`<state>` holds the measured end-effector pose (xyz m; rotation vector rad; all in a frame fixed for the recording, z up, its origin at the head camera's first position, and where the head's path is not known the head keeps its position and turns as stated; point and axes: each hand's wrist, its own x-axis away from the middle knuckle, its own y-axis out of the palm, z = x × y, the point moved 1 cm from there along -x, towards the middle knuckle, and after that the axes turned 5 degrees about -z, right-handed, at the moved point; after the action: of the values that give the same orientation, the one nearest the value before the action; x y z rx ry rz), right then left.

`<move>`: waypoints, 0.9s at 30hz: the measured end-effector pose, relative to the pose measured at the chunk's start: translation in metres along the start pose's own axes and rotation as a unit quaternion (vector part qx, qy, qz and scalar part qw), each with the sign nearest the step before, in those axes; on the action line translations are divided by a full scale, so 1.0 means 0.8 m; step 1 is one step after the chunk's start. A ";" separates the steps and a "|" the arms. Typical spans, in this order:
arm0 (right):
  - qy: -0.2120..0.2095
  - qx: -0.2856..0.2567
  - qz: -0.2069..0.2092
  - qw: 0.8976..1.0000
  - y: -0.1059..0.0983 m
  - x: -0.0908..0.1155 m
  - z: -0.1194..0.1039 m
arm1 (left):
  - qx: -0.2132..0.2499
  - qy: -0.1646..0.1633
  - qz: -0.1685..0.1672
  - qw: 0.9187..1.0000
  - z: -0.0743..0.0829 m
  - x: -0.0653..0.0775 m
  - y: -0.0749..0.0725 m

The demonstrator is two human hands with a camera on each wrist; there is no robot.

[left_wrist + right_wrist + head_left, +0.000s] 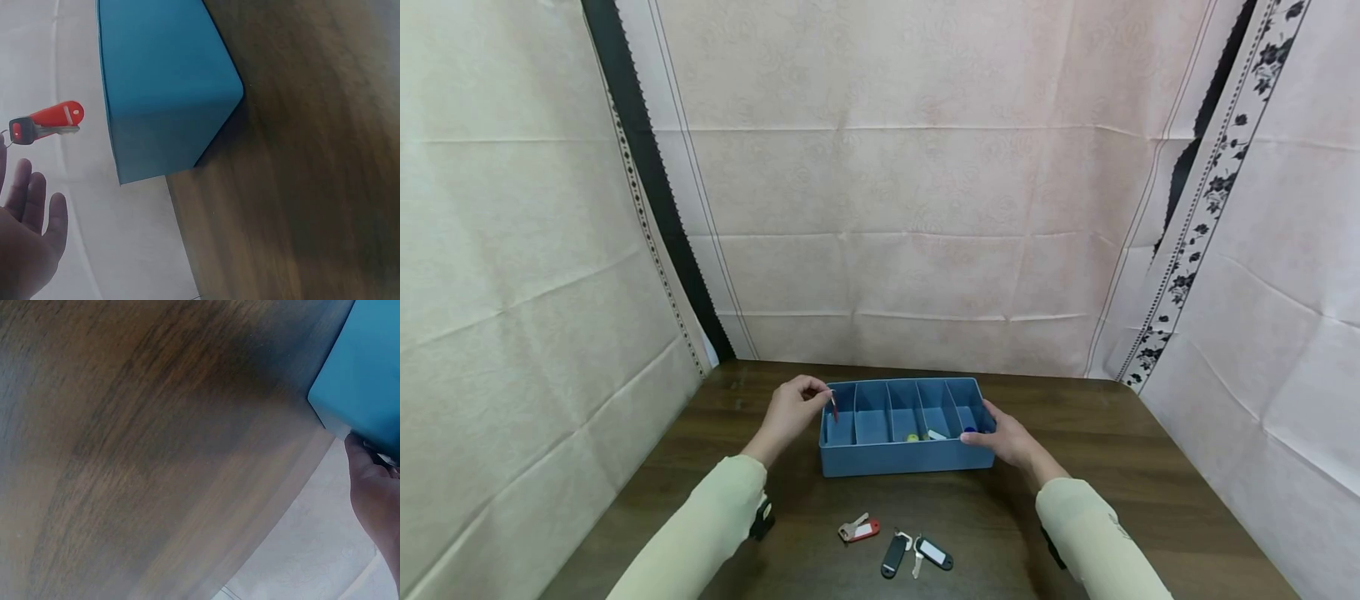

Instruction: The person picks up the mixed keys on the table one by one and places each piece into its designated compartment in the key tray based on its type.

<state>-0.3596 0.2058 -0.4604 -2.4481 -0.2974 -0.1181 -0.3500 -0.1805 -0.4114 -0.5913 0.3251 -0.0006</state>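
Observation:
A blue tray divided into several compartments (898,458) stands on the table. My left hand (793,412) pinches a key ring above the tray's leftmost compartment. From that ring hang a key with a dark head (24,131) and a red key tag (67,112), apart from the tray wall in the left wrist view. At the other end, my right hand (1013,437) grips the tray's right corner, thumb over the front rim. Inside the tray, a yellow item (912,437), a whitish one (936,435) and a dark blue one (969,430) are partly hidden by the front wall.
In front of the tray lie keys with a red tag (867,530) and keys with two black tags, one on the left (893,557), one with a white label (934,552). Pale cloth (880,250) hangs behind the brown wooden table (1120,500) and along both sides.

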 end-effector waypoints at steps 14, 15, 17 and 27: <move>-0.005 0.003 0.001 1.000 -0.001 -0.001 0.002 | 0.028 -0.027 0.037 0.999 -0.020 -0.029 0.018; -0.005 0.004 0.002 1.000 -0.001 -0.001 0.002 | 0.028 -0.029 0.037 0.999 -0.021 -0.030 0.019; -0.004 0.004 0.003 1.000 -0.001 -0.001 0.002 | 0.027 -0.034 0.036 0.998 -0.024 -0.033 0.021; -0.003 0.004 0.004 1.000 -0.001 -0.004 0.005 | 0.011 -0.058 0.020 0.998 -0.034 -0.036 0.028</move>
<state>-0.3625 0.2082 -0.4634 -2.4412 -0.2915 -0.1059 -0.3878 -0.1735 -0.4361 -0.5596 0.2243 0.0687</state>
